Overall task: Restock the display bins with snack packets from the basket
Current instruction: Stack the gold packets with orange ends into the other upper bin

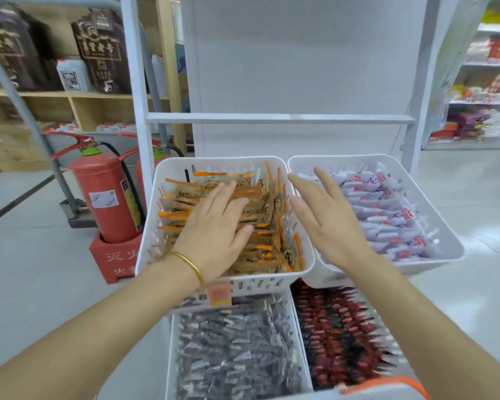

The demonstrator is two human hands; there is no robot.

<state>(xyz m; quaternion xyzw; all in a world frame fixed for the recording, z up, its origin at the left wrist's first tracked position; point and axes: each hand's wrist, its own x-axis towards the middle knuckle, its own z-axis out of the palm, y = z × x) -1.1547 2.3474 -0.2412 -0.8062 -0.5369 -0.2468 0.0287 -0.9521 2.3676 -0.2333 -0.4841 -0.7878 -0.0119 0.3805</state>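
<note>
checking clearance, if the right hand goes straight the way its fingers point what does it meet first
Likely the far rim of the right white bin, near its left corner; above that, the white back panel. Height of the right hand is unclear.

Pale floor [35, 284], white shelf panel [300, 67], wooden shelving [52, 108] (left), red extinguisher [106, 174]

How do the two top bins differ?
The left top bin holds brown packets with orange edges; the right top bin holds white-and-purple packets. The left hand lies flat on the left bin's packets; the right hand stands edge-on at the right bin's left rim. Both are white slotted plastic.
</note>
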